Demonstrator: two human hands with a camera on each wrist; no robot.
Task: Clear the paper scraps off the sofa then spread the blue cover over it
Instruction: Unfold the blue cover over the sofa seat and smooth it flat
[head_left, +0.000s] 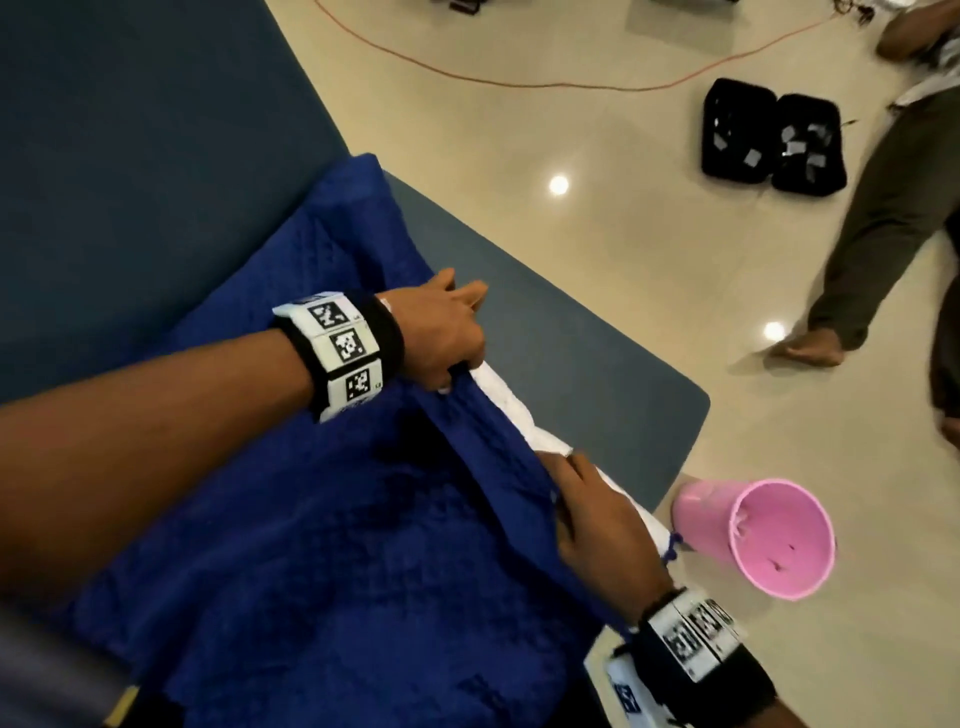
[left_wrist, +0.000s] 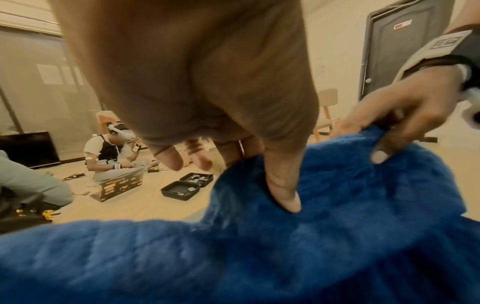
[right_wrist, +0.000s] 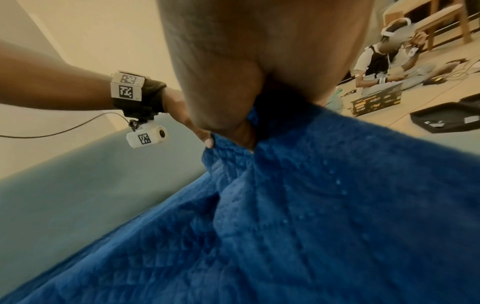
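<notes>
One deep-blue quilted fabric cover (head_left: 291, 519) lies bunched over the near part of the slate-blue upholstered sofa (head_left: 130, 156), its surface stitched in a small diamond pattern and its underside white, showing as a pale strip along the lifted edge. Two hands hold that edge. The left hand (head_left: 441, 338) has its fingers curled over the hem, and in the left wrist view its thumb presses down onto the blue cloth with the other fingers tucked behind the fold. The right hand (head_left: 597, 525) grips the same edge nearer the person, thumb on top and fingers wrapped beneath, so a stretch of hem runs raised between the two hands. Beyond the cover, the sofa's seat and back are bare blue-grey.

Each wrist carries one black band with white coded marker tiles (head_left: 343, 345).

On the glossy cream floor (head_left: 597, 104) just beside the sofa's corner stands one pink plastic bin (head_left: 769, 540), open mouth tilted toward the camera, with a few small scraps inside. Farther out lies one open black zip case (head_left: 774, 140) with two halves, and one orange cable (head_left: 467, 73) curves across the tiles. One person's bare foot and olive trouser leg (head_left: 872, 218) show at the right; one more person wearing a headset (left_wrist: 114, 152) sits on the floor in the wrist views.
</notes>
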